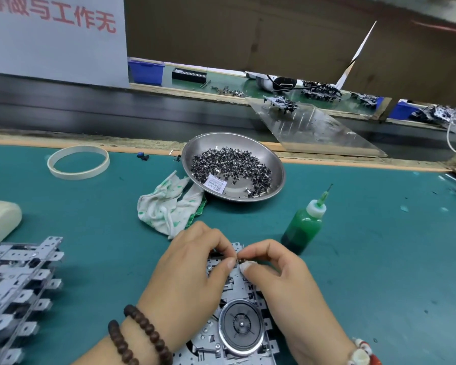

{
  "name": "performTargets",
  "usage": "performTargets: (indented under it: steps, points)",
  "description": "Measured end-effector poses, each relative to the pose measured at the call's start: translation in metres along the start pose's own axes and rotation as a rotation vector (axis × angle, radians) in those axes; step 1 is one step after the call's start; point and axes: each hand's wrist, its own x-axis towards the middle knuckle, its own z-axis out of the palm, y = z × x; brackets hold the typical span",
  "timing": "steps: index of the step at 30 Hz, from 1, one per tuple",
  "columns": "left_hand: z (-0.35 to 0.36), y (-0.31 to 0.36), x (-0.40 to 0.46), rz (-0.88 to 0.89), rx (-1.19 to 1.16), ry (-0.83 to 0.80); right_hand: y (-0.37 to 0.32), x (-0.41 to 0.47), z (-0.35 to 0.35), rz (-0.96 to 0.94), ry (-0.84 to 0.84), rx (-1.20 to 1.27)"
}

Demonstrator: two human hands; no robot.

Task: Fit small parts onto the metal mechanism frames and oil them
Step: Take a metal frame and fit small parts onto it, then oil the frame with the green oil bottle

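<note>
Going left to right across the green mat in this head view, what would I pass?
Stack of frames → tape ring → rag → bowl of small parts → green oil bottle.

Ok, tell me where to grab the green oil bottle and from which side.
Grip the oil bottle round its wide green body, coming from the right, where the mat is bare. It stands upright beside the right hand. The thin needle tip on top is a poor hold.

Silver metal frame (241, 306) flat on mat
</note>
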Motion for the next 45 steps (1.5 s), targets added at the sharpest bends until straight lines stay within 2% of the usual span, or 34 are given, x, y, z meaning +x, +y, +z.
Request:
performTargets:
  steps: [11,17,19,22,24,28,31,34,39,41,45]
  points:
    - [-0.003,0.007,-0.005,0.153,0.144,-0.005,-0.005,0.003,0.003,0.132,0.023,0.049]
    - [-0.005,0.009,-0.008,0.167,0.141,-0.048,-0.006,-0.007,-0.002,0.006,0.028,-0.105]
    - [-0.004,0.007,-0.01,0.106,0.069,-0.024,-0.005,-0.013,-0.014,-0.072,0.135,-0.129]
    - [0.0,0.009,-0.008,0.001,0.004,0.014,-0.005,-0.013,-0.046,-0.258,0.392,-0.13]
    - [0.004,0.011,-0.003,-0.046,-0.02,0.013,-0.002,-0.004,-0.067,-0.292,0.443,-0.172]
    - [0.007,0.019,0.014,-0.125,-0.045,-0.043,0.001,0.024,-0.084,-0.194,0.263,-0.391]
    - [0.006,0.021,0.025,-0.176,-0.043,-0.029,0.001,0.04,-0.084,-0.199,0.094,-0.473]
    - [-0.001,0.011,0.031,-0.222,-0.027,-0.034,0.003,0.047,-0.081,-0.233,0.031,-0.393]
    - [-0.012,-0.002,0.034,-0.25,-0.018,-0.224,0.008,0.041,-0.074,-0.295,0.119,-0.197]
    - [-0.01,0.0,0.036,-0.234,-0.009,-0.312,0.004,0.036,-0.073,-0.307,0.129,-0.036]
    - [-0.007,0.001,0.037,-0.286,-0.085,-0.416,-0.006,0.029,-0.077,-0.232,0.107,0.482]
